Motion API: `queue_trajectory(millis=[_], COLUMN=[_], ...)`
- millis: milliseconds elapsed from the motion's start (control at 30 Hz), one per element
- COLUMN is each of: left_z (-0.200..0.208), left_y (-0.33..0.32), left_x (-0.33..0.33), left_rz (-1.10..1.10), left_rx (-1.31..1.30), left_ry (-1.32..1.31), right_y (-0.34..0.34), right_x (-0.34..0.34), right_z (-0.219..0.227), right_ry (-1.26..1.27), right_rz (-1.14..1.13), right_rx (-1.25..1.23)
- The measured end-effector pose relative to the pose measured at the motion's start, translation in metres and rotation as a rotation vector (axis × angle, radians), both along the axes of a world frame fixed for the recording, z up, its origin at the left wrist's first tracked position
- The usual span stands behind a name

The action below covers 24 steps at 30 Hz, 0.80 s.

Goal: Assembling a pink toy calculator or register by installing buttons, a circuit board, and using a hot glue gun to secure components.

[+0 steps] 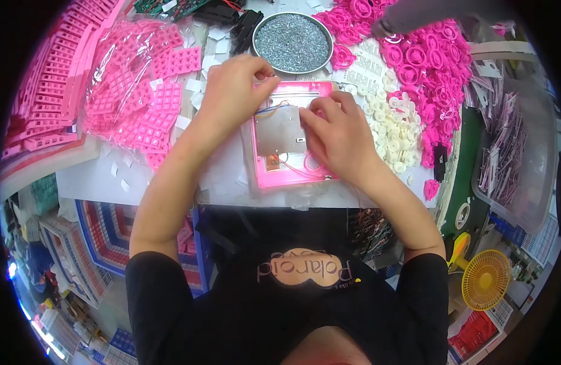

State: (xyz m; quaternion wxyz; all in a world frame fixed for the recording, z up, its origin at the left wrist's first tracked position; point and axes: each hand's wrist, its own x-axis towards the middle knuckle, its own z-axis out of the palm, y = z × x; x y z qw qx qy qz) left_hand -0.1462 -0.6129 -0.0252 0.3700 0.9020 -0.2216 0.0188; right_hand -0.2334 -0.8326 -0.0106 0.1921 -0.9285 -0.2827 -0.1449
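A pink plastic casing (280, 180) lies on the worktable in front of me. Inside it are a grey metal plate (277, 132), thin coloured wires (273, 110) and a pink ring (313, 162). My left hand (235, 88) is raised over the casing's upper left corner, thumb and fingertips pinched; anything between them is too small to name. Over the casing's right side lies my right hand (341, 131), fingers curled and fingertips by the plate's edge. A bit of pink shows between those fingers, but what they grip is mostly hidden. Just beyond stands a round tin (257, 45) of small metal screws.
Bagged pink keypad parts (131, 79) and stacked pink strips (61, 67) lie left. White round caps (393, 131) and pink ring parts (423, 61) heap up at right. A clear bin (545, 164) and a yellow fan (486, 280) stand farther right. A grey rod-like object (426, 17) juts in above.
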Motion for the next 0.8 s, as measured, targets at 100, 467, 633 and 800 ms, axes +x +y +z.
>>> queue_trajectory(millis=[100,467,633,800], left_z=[0.004,0.024,0.014,0.008], left_y=[-0.004,-0.006,-0.002,-0.002], left_x=[-0.007,-0.047,-0.045,-0.05], left_rz=[-0.087,-0.018,-0.1,-0.159], left_rx=[-0.128,-0.136,-0.121,-0.107], left_ry=[-0.153,0.063,-0.175,-0.304], right_y=[-0.013,0.014,0.011,-0.001], right_x=[0.013,0.023,0.014,0.025], right_z=[0.007,0.009,0.011,0.018], right_ry=[0.045,0.042,0.158,0.179], right_rz=[0.046,-0.032,0.017,0.008], right_rx=[0.132,0.302,0.447,0.443])
